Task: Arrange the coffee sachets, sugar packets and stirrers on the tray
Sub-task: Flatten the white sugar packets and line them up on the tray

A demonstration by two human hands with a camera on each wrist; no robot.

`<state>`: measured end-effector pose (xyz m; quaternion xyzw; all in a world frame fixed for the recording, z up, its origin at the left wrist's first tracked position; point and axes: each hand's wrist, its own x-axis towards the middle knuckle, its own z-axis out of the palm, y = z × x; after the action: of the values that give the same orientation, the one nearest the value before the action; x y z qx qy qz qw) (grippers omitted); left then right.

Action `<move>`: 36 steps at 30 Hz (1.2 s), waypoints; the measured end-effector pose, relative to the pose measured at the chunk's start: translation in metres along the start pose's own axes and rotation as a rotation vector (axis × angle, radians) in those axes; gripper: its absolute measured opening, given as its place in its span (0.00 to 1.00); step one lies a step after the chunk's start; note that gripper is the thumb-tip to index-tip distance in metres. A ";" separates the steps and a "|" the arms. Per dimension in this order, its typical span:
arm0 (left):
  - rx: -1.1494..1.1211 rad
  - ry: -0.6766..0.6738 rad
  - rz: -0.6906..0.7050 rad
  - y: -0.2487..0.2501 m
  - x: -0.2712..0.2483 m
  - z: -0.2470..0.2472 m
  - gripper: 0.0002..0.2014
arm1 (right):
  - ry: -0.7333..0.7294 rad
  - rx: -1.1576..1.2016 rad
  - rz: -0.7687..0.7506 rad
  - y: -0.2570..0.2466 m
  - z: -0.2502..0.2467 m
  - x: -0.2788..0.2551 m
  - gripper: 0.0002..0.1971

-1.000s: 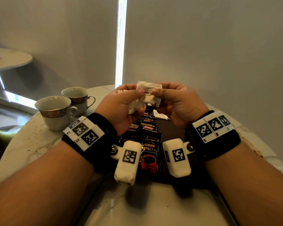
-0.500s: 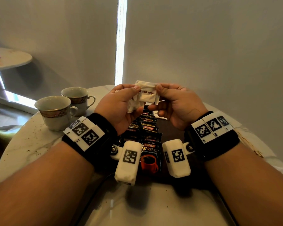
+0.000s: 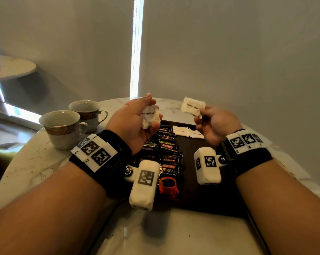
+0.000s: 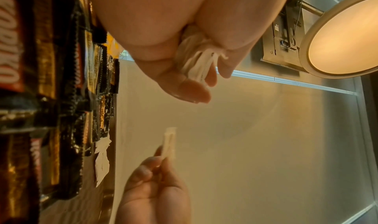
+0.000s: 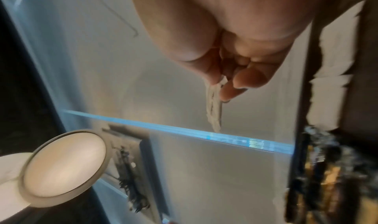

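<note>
- The left hand (image 3: pixel 131 122) is raised over the tray (image 3: pixel 201 199), with its fingers curled round a bunch of sugar packets (image 3: pixel 149 116); the thumb presses on the bunch from above.
- In the left wrist view the edges of several packets (image 4: pixel 199 65) stick out between the thumb and the curled fingers (image 4: pixel 190 90), so it is more than one packet.
- The right hand (image 3: pixel 216 124) is also raised, well apart from the left, and pinches a single packet (image 3: pixel 192 108) by its lower corner between thumb and fingertips.
- That packet stands up past the fingertips, its printed face toward the head camera; the right wrist view shows it edge-on (image 5: pixel 214 111) hanging out of the pinch, though that view is blurred.
- Below and between the two hands, two loose packets (image 3: pixel 187 131) lie flat side by side on the far part of the tray, just beside the right hand's fingers in the head view but not touched by them.
- A row of coffee sachets (image 3: pixel 169 161) overlaps down the tray's left half, under and just nearer than the left hand's fingers.
- Two cups (image 3: pixel 72 122) stand on the table (image 3: pixel 26 162) to the left of the left hand, apart from it.
- I cannot make out any stirrers.
</note>
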<state>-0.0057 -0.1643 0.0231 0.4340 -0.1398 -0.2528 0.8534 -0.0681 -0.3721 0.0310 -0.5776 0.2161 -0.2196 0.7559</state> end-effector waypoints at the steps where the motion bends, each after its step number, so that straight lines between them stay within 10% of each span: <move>1: 0.001 -0.001 -0.003 0.000 0.000 0.000 0.10 | 0.022 -0.015 0.043 0.007 -0.004 0.005 0.16; 36: -0.003 0.004 -0.001 -0.002 -0.003 0.002 0.09 | 0.074 -0.250 0.288 0.039 -0.015 0.029 0.19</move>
<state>-0.0094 -0.1646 0.0228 0.4332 -0.1376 -0.2526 0.8542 -0.0498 -0.3917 -0.0130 -0.6218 0.3498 -0.1015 0.6933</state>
